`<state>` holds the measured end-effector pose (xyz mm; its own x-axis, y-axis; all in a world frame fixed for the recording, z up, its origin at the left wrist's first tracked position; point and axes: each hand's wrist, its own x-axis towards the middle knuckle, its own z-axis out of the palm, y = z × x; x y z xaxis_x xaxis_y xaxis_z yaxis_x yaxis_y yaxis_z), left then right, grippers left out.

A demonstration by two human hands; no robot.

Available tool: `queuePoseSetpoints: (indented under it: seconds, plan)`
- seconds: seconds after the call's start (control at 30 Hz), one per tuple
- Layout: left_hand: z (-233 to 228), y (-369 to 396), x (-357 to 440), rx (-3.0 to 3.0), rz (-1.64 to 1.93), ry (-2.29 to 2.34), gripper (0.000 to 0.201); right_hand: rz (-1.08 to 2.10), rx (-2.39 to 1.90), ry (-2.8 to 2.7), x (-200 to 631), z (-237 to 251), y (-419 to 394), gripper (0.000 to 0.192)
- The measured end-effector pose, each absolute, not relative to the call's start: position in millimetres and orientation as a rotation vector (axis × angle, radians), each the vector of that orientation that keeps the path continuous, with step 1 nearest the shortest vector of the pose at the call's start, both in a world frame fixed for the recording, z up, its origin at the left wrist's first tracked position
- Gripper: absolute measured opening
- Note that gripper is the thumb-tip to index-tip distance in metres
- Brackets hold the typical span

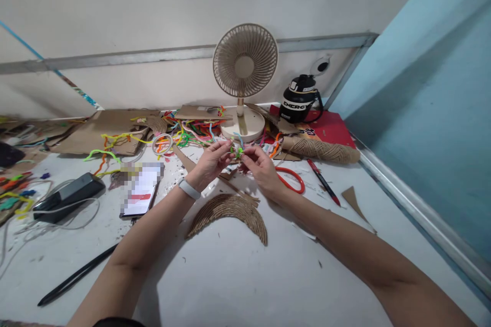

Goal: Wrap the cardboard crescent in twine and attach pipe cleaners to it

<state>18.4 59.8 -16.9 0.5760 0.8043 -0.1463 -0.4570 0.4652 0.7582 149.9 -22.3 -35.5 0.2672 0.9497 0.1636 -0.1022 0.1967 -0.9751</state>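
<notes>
My left hand [211, 162] and my right hand [264, 169] meet over the middle of the table, fingertips pinched together. Between them is a small bright green pipe cleaner piece [238, 153], bent into a shape too small to make out. Both hands grip it, one from each side. Just below them on the white table lies a brown crescent [230, 210] with ridged, cord-like rows. Behind the hands is a tangled heap of coloured pipe cleaners [192, 130], partly covered by cardboard. A red ring-shaped tube [301, 184] lies beside my right wrist.
A desk fan [244, 65] stands at the back. To its right are a black jug [298, 99], a red folder [332, 130] and a roll of twine [326, 150]. A pen [324, 183] lies right; a phone [142, 190], black device [71, 195] and cables lie left.
</notes>
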Motion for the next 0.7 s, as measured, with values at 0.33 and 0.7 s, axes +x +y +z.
queuePoseSetpoints:
  seconds: [0.33, 0.7]
  plan:
    - [-17.4, 61.1, 12.3, 0.826, 0.753, 0.475, 0.022, 0.932, -1.089, -0.978, 151.7, -33.4, -22.6, 0.033]
    - [-9.7, 64.6, 3.7, 1.020, 0.548, 0.470, 0.021, 0.796, -1.074, -1.070, 155.4, -37.6, -20.3, 0.027]
